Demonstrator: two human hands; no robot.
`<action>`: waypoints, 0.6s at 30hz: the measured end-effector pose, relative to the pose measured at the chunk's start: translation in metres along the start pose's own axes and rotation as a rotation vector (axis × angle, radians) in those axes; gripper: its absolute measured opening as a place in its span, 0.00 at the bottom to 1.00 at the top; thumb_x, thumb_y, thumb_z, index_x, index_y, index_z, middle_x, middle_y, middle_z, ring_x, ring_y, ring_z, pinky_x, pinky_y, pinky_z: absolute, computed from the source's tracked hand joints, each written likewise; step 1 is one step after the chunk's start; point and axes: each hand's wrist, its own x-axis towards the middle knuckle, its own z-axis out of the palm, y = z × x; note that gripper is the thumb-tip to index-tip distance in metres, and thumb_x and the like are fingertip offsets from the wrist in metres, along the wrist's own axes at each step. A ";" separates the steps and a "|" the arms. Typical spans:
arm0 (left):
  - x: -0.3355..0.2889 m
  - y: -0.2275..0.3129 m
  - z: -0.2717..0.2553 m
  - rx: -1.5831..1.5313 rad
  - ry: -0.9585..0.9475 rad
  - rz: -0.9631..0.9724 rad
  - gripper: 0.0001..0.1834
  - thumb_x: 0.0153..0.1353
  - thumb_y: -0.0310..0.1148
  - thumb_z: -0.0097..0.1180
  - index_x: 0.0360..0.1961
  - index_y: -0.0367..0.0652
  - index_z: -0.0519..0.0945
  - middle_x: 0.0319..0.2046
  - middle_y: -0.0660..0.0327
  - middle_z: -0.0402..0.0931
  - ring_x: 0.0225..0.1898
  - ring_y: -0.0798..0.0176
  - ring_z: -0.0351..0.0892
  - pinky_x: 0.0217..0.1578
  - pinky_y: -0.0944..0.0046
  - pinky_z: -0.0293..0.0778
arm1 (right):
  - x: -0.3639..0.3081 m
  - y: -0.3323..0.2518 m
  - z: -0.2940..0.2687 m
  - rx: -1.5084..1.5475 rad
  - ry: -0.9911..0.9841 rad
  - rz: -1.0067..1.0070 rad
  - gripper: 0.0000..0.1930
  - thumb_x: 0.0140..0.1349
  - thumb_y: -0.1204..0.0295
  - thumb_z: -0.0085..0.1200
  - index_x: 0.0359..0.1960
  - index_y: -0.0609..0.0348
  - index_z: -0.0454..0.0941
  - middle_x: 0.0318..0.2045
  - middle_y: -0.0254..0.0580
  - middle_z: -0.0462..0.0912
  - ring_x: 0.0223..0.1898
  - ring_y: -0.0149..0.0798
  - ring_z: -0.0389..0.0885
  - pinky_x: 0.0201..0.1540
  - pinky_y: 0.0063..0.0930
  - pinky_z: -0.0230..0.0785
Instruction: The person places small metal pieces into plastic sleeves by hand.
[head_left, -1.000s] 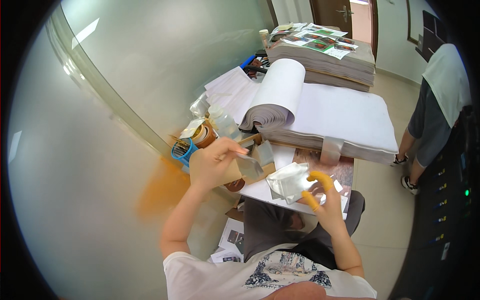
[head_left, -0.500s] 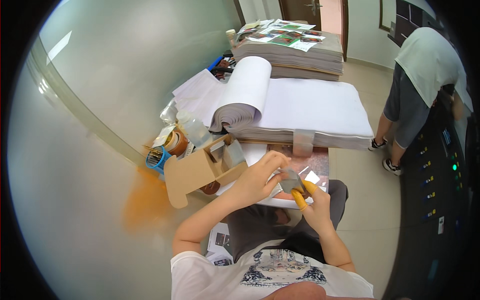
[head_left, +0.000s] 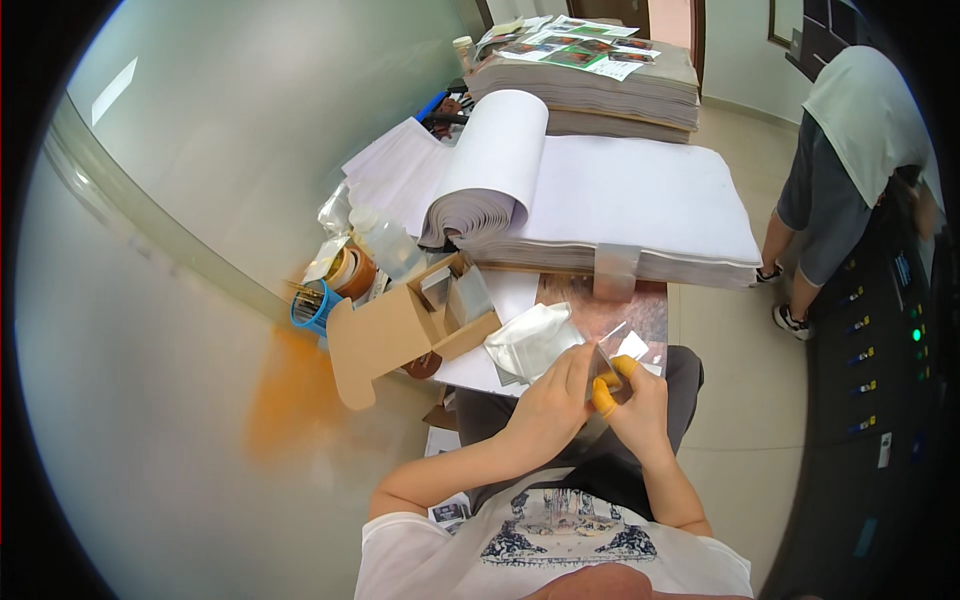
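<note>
A thin, flat grey piece (head_left: 604, 372), shiny like a small stack of plastic cards, is held upright over the near edge of the table. My right hand (head_left: 640, 412) pinches it from the right; yellow finger cots cover its thumb and forefinger. Against its left side press the closed fingers of my left hand (head_left: 553, 412), whose thumb is hidden. A crumpled white cloth or pouch (head_left: 532, 340) lies just beyond my left hand. To the left, an open cardboard box (head_left: 385, 345) holds several upright grey cards (head_left: 468, 298).
A big stack of white sheets (head_left: 640, 190) with a rolled sheet (head_left: 490, 165) fills the table's far part. At left stand a plastic bottle (head_left: 388, 245) and a blue mesh cup (head_left: 315, 308). Another person (head_left: 850, 150) bends over a black machine (head_left: 870, 450) at right.
My left hand has come down and nearer to me, its fingers now along the grey piece. The white cloth or pouch it hid has come into sight. The view has shifted slightly.
</note>
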 end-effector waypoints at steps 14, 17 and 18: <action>-0.008 -0.005 -0.004 -0.121 -0.121 -0.253 0.46 0.43 0.39 0.67 0.59 0.33 0.56 0.44 0.41 0.72 0.42 0.43 0.76 0.40 0.57 0.74 | 0.001 -0.013 -0.001 -0.106 -0.079 -0.030 0.11 0.46 0.75 0.58 0.30 0.68 0.74 0.17 0.44 0.76 0.18 0.30 0.75 0.23 0.23 0.66; -0.003 -0.010 0.000 -0.184 -0.137 -0.269 0.45 0.43 0.40 0.67 0.60 0.38 0.57 0.42 0.41 0.73 0.40 0.41 0.76 0.39 0.57 0.74 | 0.001 -0.017 -0.006 -0.199 -0.080 -0.017 0.11 0.46 0.73 0.59 0.30 0.68 0.75 0.16 0.45 0.76 0.17 0.33 0.75 0.23 0.24 0.66; -0.002 -0.012 -0.001 -0.188 -0.140 -0.266 0.45 0.43 0.40 0.67 0.60 0.38 0.57 0.42 0.41 0.73 0.40 0.41 0.76 0.39 0.57 0.74 | 0.001 -0.018 -0.008 -0.190 -0.086 -0.024 0.12 0.46 0.72 0.60 0.29 0.68 0.75 0.16 0.45 0.76 0.17 0.35 0.75 0.23 0.25 0.66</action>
